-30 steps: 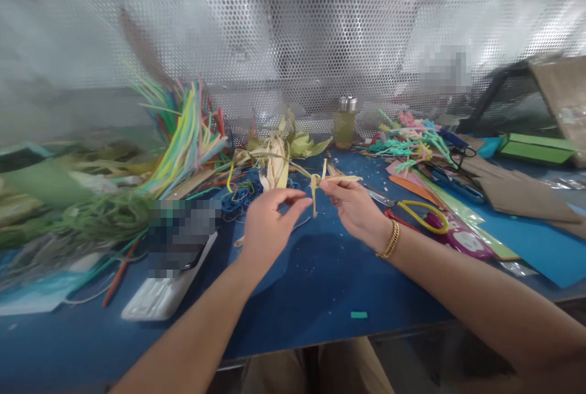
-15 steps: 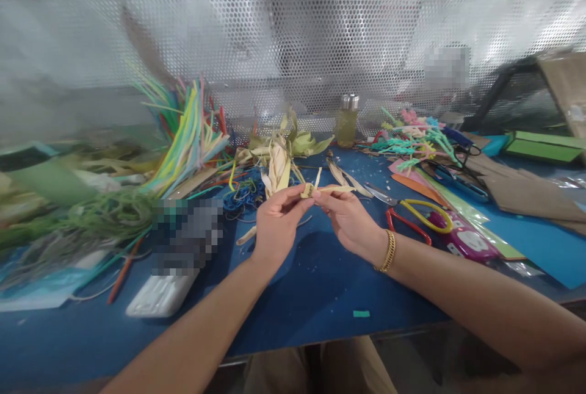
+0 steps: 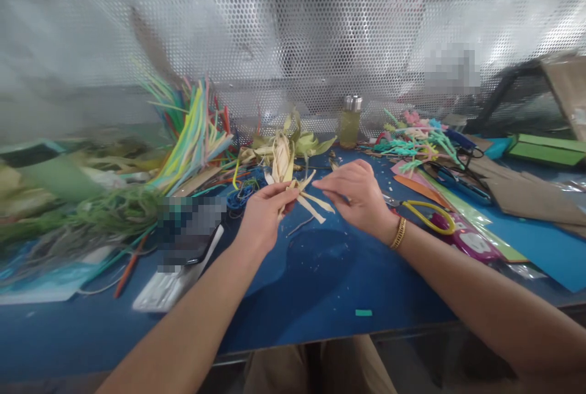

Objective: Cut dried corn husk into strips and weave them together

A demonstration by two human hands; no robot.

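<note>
My left hand [image 3: 263,214] is closed in a pinch on a small bundle of pale dried leaf strips [image 3: 307,196], whose loose ends fan out to the right above the blue table [image 3: 320,284]. My right hand [image 3: 359,196], with a gold bracelet at the wrist, hovers just right of the strips, its fingers curled and the fingertips pinched near a strip's end. Whether they grip it I cannot make out. Behind the hands lies a pile of dried husk leaves [image 3: 284,147].
Coloured straws [image 3: 192,132] and green twine [image 3: 110,214] lie at the left, a white remote-like device [image 3: 171,275] below them. Red-and-yellow scissors [image 3: 419,214], a small jar [image 3: 350,121], pipe cleaners [image 3: 412,138] and cardboard [image 3: 522,196] sit right. A perforated metal screen [image 3: 320,40] stands behind.
The strip bundle passed from being held between both hands to my left hand's pinch. My right hand let go, lifted and shifted slightly right and back.
</note>
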